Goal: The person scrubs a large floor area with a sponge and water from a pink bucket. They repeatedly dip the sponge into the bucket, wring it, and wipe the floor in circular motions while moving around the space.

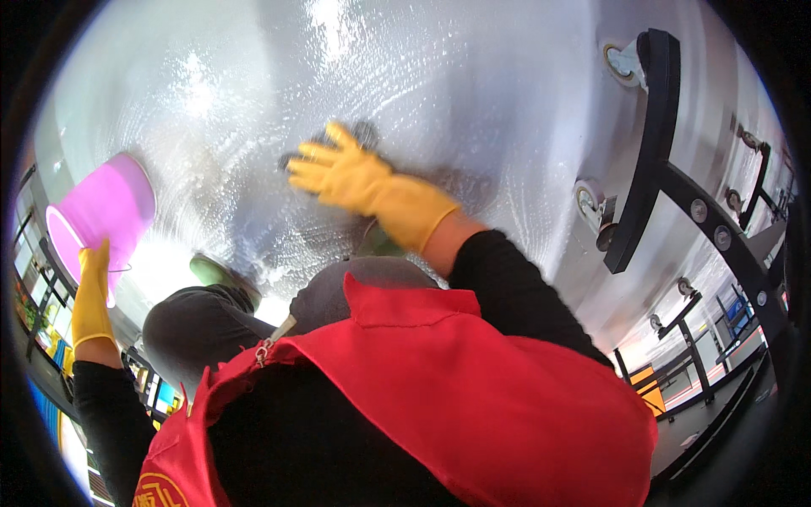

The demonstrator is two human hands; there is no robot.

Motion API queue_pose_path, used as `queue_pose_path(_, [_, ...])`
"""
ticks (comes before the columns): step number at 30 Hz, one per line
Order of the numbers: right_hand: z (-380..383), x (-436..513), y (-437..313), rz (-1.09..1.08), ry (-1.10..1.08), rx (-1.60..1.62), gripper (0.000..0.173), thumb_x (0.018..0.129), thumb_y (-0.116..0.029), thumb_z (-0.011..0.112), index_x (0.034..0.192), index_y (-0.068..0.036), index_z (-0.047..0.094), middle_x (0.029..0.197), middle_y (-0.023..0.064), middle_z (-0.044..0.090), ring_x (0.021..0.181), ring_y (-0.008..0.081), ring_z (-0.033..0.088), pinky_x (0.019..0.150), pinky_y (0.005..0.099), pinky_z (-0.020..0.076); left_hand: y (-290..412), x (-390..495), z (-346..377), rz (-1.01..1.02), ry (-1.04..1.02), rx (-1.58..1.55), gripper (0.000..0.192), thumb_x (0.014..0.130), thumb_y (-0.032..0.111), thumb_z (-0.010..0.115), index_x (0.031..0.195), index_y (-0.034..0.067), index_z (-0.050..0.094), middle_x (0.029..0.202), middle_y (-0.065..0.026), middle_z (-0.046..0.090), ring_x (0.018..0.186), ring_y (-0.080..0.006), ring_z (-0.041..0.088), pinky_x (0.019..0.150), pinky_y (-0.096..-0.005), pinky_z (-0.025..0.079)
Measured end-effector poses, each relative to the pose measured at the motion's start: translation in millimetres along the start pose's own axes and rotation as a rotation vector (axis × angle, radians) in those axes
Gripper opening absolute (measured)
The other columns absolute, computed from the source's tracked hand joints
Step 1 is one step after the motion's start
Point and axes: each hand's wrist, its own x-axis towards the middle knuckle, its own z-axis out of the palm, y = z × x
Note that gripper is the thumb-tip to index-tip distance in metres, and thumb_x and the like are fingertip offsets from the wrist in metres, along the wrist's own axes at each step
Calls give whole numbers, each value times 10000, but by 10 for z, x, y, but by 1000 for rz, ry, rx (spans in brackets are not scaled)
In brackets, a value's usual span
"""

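My left hand (95,279), in a yellow rubber glove, holds the rim of a pink bucket (111,196) at the left. A thin wire handle (120,270) hangs by it. The bucket's inside is hidden, and I cannot tell whether its base rests on the floor. My right hand (345,171), gloved alike and slightly blurred, presses with spread fingers on a dark scouring pad (365,134). Most of the pad lies hidden under the palm and fingers. Beneath it is a wet, shiny floor (418,101) with curved streaks of suds.
Black table frames on casters line the right, the nearest leg (652,152) with its wheels (589,201) close to the wet area. A green boot (212,269) shows below my bent knee (184,329). My red apron (443,380) fills the lower middle. An orange panel (647,390) stands lower right.
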Motion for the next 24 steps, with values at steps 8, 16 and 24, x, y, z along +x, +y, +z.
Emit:
queue_pose_path(8, [-1163, -1518, 2560, 1225, 250, -180, 541, 1039, -369, 630, 1539, -181, 546, 1627, 157, 512, 1463, 388, 508, 1149, 623, 450, -174, 155, 9, -148, -39, -193, 688, 954, 370, 795, 1467, -48, 610, 1462, -218, 673, 1346, -346, 636, 1133, -478, 486])
queue_pose_path(16, [-49, -1318, 145, 588, 284, -209, 515, 965, -358, 687, 1471, -263, 673, 1495, 69, 606, 1483, 379, 488, 1149, 843, 319, 274, 25, -127, -417, 3, -263, 774, 965, 408, 791, 1522, -64, 533, 1491, -230, 638, 1323, -336, 618, 1092, -497, 502])
queue_pose_path(24, [-526, -2433, 2287, 1133, 455, -370, 616, 1058, -387, 604, 1606, -137, 481, 1669, 168, 472, 1496, 390, 475, 1188, 631, 422, 11, 105, -212, -241, -137, -343, 781, 993, 395, 775, 1559, -60, 489, 1555, -218, 593, 1388, -333, 589, 1158, -475, 471])
